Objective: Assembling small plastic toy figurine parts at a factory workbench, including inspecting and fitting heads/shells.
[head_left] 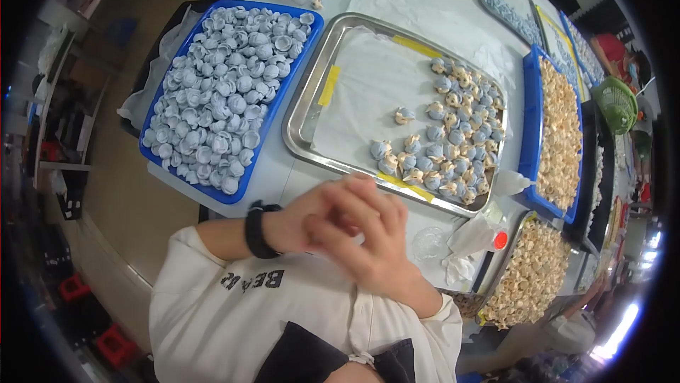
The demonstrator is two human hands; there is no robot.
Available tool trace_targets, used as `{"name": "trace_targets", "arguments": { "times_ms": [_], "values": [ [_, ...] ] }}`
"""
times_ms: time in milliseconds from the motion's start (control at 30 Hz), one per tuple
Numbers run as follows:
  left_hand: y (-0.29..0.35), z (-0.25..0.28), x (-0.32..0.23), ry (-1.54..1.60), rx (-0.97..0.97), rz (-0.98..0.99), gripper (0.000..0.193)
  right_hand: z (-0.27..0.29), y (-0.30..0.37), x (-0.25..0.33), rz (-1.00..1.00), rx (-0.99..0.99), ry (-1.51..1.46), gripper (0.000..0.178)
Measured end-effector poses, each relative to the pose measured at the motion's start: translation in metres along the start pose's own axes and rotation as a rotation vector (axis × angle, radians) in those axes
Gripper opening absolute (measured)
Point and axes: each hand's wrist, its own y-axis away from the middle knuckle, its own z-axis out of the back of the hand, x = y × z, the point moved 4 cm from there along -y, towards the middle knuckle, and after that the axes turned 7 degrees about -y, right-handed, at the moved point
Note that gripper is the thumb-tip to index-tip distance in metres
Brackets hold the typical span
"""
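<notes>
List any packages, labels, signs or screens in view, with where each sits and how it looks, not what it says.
Yellow tape strips: stuck on the steel tray rim and its white liner, narrow, plain yellow.
Squeeze bottle: lying right of the tray, whitish, no label visible.
Small container with red cap: by the white tissue, near the right hand.
No signs or screens visible.

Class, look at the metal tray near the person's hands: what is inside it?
The metal tray holds a white liner sheet taped with yellow strips, and blue-and-cream pieces clustered at its right. The liner hides the tray's floor.
</notes>
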Motion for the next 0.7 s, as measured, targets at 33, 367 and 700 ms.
{"name": "trace_targets", "arguments": {
  "times_ms": [33, 367, 700],
  "values": [
    [-0.008, 0.0, 0.014, 0.005, -0.007, -0.022, 0.019, 0.0, 0.003, -0.008, -0.024, -0.007, 0.084, 0.029],
    [-0.002, 0.004, 0.019, 0.766, -0.061, 0.208, 0.014, 0.002, 0.016, -0.015, -0.105, -0.19, 0.005, 0.038],
    [0.099, 0.107, -0.04, -0.108, -0.427, -0.306, 0.019, 0.012, 0.029, -0.016, -0.257, -0.263, -0.356, 0.038]
  ]
}}
